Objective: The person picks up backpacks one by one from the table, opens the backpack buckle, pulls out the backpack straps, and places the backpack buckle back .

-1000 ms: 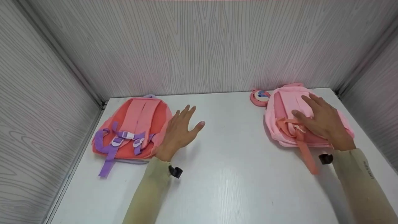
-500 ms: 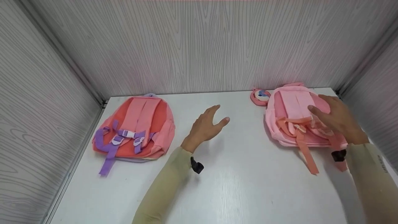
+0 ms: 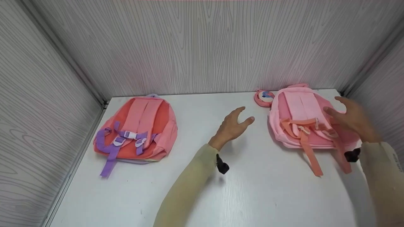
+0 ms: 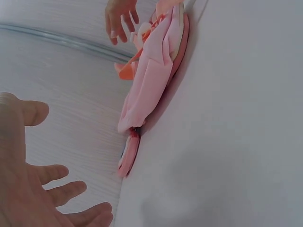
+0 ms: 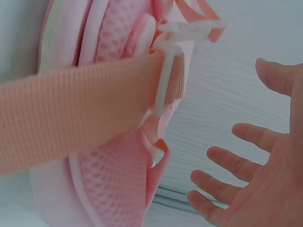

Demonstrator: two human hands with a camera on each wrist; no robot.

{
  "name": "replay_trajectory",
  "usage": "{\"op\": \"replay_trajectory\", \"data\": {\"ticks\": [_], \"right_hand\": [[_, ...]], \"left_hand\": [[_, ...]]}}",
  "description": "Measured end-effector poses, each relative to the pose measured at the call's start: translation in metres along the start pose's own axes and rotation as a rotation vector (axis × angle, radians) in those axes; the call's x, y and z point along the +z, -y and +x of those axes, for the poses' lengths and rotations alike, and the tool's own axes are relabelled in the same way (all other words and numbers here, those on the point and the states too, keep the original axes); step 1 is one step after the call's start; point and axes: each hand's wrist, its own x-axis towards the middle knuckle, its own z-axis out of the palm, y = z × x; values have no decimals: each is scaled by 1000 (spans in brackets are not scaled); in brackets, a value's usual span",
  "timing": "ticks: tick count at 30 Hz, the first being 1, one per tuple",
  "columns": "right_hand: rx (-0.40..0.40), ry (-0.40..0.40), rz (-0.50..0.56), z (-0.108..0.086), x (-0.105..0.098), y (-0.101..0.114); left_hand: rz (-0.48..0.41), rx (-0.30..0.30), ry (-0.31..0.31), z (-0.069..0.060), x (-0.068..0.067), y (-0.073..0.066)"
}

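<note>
A light pink backpack with orange straps lies strap side up at the right of the white table. Over its right side hovers my right hand, fingers spread and holding nothing; the right wrist view shows a gap between that hand and the orange strap. My left hand is in the air left of this backpack, palm toward it, thumb apart from the relaxed fingers. At the table's left lies a coral backpack with purple straps, touched by neither hand.
A round pink pouch with a picture on it sits against the pink backpack's upper left corner. Wood-grain panels stand behind the white table and along both sides. The orange strap ends trail toward the front.
My left hand has moved right, from beside the coral backpack toward the pink one. My right hand has shifted right across the pink backpack. Both backpacks stay in place.
</note>
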Motion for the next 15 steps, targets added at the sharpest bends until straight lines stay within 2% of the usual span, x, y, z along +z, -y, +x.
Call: {"op": "replay_trajectory", "data": {"ticks": [7, 15], "right_hand": [[71, 34, -14, -3, -6, -15], [154, 95, 17, -7, -9, -33]], "left_hand": [[-55, -71, 2, 11, 31, -11], [-138, -122, 9, 22, 60, -23]]}}
